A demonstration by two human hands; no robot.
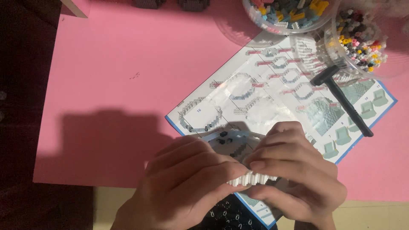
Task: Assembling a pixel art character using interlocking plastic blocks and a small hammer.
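Note:
Both hands close around a small model of tiny building blocks (233,145), white with grey and black pieces. My left hand (183,187) wraps it from the left, fingers across its front edge. My right hand (294,174) grips it from the right, fingertips on the white toothed row along the bottom. Beneath the model lies the instruction sheet (272,89), printed with step diagrams.
A small black hammer tool (343,100) lies on the sheet at the right. Two clear bowls of several coloured tiny blocks stand at the top right (289,15) (362,42). A pink mat (128,76) covers the table. Dark floor is at the left.

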